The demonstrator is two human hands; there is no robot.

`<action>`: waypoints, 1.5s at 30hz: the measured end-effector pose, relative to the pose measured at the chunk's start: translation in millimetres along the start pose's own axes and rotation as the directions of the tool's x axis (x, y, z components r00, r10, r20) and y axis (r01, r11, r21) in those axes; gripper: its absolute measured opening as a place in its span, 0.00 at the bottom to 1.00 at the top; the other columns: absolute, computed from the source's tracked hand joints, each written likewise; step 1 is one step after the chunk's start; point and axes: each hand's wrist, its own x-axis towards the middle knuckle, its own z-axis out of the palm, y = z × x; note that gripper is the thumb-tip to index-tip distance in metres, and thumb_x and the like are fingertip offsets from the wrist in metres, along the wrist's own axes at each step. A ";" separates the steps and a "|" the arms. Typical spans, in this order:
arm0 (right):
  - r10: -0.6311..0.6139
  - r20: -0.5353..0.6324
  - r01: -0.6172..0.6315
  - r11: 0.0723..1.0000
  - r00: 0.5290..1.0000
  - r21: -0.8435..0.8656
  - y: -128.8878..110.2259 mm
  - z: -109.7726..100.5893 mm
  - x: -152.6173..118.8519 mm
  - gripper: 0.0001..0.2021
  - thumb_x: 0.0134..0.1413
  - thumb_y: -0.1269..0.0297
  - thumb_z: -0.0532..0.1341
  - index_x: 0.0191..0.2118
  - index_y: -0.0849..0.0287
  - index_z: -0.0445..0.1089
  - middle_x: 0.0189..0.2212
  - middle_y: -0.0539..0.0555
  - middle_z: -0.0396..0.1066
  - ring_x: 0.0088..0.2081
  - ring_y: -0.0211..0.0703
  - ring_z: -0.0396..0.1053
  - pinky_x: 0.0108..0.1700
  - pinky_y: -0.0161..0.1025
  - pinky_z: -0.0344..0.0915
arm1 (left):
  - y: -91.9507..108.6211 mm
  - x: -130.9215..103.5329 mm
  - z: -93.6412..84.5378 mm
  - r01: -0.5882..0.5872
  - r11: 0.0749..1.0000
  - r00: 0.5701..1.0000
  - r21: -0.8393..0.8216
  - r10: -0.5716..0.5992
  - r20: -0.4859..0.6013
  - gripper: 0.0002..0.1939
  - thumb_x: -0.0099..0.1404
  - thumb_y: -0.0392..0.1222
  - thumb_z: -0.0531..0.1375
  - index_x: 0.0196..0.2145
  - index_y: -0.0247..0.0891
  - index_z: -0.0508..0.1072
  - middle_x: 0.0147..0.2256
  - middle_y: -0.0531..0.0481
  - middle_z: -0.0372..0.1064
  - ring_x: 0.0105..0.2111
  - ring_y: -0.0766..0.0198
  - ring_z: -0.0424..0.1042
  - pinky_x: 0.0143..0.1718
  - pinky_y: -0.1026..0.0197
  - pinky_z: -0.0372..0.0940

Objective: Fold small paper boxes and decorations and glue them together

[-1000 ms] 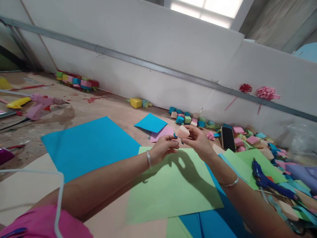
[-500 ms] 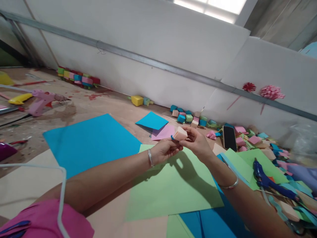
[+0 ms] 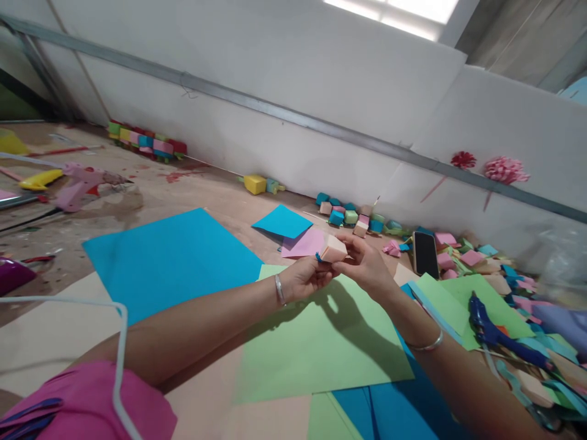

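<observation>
Between my two hands is a small peach paper box (image 3: 334,249) with a bit of blue at its left end. My left hand (image 3: 306,278) grips it from below and the left, fingers curled under it. From the right, the thumb and fingers of my right hand (image 3: 364,264) pinch its other side. Both hands are above a light green paper sheet (image 3: 316,348), and their shadow falls on it. Just behind the box lie a pink paper piece (image 3: 300,243) and a folded blue paper (image 3: 284,221).
A large blue sheet (image 3: 174,256) lies at left, near a pink glue gun (image 3: 77,186). To the right are a phone (image 3: 425,255), a blue glue gun (image 3: 504,339) and heaped paper pieces. Small paper boxes (image 3: 337,217) line the wall. A white cable (image 3: 120,354) crosses at lower left.
Almost nothing differs. The box is turned very slightly in my fingers, and the whole view has shifted a little; both hands keep their grip.
</observation>
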 end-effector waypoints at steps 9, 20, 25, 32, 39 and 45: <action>0.025 0.023 -0.026 0.999 0.999 0.027 0.6 -1.8 -2.9 0.27 0.36 0.71 0.67 0.49 0.56 0.68 0.43 0.56 0.73 0.43 0.50 0.73 0.41 0.45 0.72 | -3.0 2.7 -5.9 -0.051 0.992 0.998 0.117 0.053 -0.015 0.12 0.50 0.21 0.63 0.32 0.31 0.74 0.24 0.51 0.70 0.22 0.72 0.70 0.19 0.75 0.62; 0.001 0.032 -0.002 1.000 1.000 0.014 0.6 -2.4 -1.2 0.28 0.37 0.69 0.69 0.49 0.57 0.67 0.43 0.56 0.73 0.43 0.49 0.73 0.45 0.46 0.71 | -2.0 6.3 -4.9 -0.133 0.986 0.988 0.102 0.124 0.092 0.13 0.54 0.22 0.59 0.36 0.32 0.73 0.28 0.50 0.72 0.24 0.73 0.69 0.28 0.72 0.68; 0.031 -0.017 -0.031 1.000 0.999 -0.007 15.2 -18.5 10.8 0.28 0.37 0.65 0.70 0.49 0.58 0.68 0.44 0.57 0.73 0.42 0.48 0.73 0.44 0.46 0.71 | -0.5 2.8 -8.0 -0.044 0.995 0.986 0.095 0.028 0.166 0.18 0.55 0.21 0.57 0.43 0.30 0.71 0.41 0.41 0.74 0.39 0.62 0.76 0.43 0.63 0.71; 0.013 -0.200 -0.047 0.985 0.980 -0.166 48.7 -75.7 76.3 0.32 0.33 0.61 0.70 0.49 0.61 0.67 0.36 0.55 0.75 0.36 0.46 0.73 0.37 0.44 0.71 | -8.4 6.3 -20.9 0.082 0.957 0.977 0.278 -0.132 0.165 0.17 0.52 0.27 0.66 0.40 0.30 0.70 0.35 0.41 0.74 0.33 0.60 0.77 0.38 0.61 0.70; -0.027 -0.228 -0.051 0.943 0.973 -0.329 82.5 -90.3 113.2 0.28 0.31 0.61 0.69 0.45 0.58 0.72 0.37 0.54 0.76 0.36 0.49 0.72 0.38 0.46 0.70 | -13.7 7.7 -24.6 0.089 0.947 0.969 0.307 -0.153 0.193 0.17 0.48 0.30 0.70 0.36 0.29 0.72 0.32 0.42 0.74 0.31 0.62 0.76 0.36 0.61 0.69; -0.083 -0.242 -0.013 0.929 0.967 -0.370 84.8 -96.9 137.2 0.28 0.31 0.62 0.70 0.46 0.62 0.72 0.42 0.59 0.75 0.44 0.54 0.71 0.46 0.50 0.68 | -13.8 8.0 -23.6 0.094 0.948 0.970 0.305 -0.156 0.186 0.14 0.50 0.30 0.69 0.35 0.29 0.72 0.31 0.44 0.74 0.30 0.63 0.75 0.35 0.62 0.69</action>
